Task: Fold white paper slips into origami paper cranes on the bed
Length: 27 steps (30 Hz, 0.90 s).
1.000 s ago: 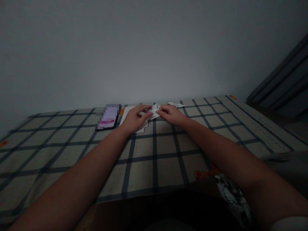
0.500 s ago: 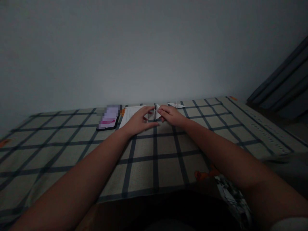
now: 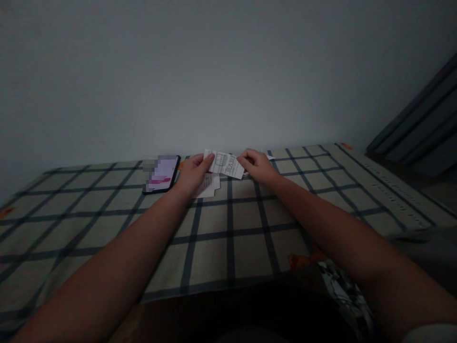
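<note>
A small printed white paper point(image 3: 225, 164) is held up between both hands, just above the checked cloth point(image 3: 228, 238). My left hand point(image 3: 193, 174) pinches its left end with thumb and fingers closed. At the paper's right end my right hand point(image 3: 258, 166) grips it, fingers curled. More white paper point(image 3: 209, 186) lies flat on the cloth under my left hand.
A phone point(image 3: 162, 174) with a lit screen lies left of my hands near the wall. A small folded white paper shape point(image 3: 268, 156) sits behind my right hand. A dark curtain point(image 3: 421, 128) hangs at the right. The wall rises right behind the cloth's far edge.
The folded paper between my hands has been opened out into a wider printed strip and lifted slightly. My left hand has shifted a little left.
</note>
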Motion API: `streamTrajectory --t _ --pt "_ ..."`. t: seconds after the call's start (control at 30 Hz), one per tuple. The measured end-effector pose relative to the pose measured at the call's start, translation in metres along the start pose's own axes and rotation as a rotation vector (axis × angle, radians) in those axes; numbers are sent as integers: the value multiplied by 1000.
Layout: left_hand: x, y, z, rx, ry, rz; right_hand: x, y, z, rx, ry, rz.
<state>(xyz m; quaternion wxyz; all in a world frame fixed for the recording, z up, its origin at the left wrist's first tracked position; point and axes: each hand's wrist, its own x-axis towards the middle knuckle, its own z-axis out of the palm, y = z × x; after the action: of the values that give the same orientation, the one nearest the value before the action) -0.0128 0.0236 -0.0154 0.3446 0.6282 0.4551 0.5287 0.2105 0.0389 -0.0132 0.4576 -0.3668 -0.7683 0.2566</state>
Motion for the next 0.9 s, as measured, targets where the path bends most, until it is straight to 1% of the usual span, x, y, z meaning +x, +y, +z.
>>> streamTrajectory --t 0.1,0.17,0.23,0.4,0.5,0.6,0.73,0.83,0.9 --pt "1 2 4 -164 -32 -94 0 2 0 -46 26 4" --pt "1 4 6 -261 -70 -156 0 4 -2 -107 32 -33" --pt "0 6 7 -321 -101 -197 0 3 -4 -175 19 -101" --pt "-1 6 8 -377 -137 -260 -2 -1 -5 -341 -100 -328" --pt "-1 7 9 -401 -136 -296 -3 -3 -2 -407 -161 -396" --pt "-1 7 9 -416 -130 -313 -4 -3 -1 -399 -197 -408" --pt "0 3 9 -431 -137 -317 -5 -1 -1 -367 -221 -356" --pt "-1 1 8 -434 -181 -296 -4 -1 0 -306 -197 -357" --pt "-3 2 8 -424 -236 -261 -4 -1 2 -251 -157 -361"
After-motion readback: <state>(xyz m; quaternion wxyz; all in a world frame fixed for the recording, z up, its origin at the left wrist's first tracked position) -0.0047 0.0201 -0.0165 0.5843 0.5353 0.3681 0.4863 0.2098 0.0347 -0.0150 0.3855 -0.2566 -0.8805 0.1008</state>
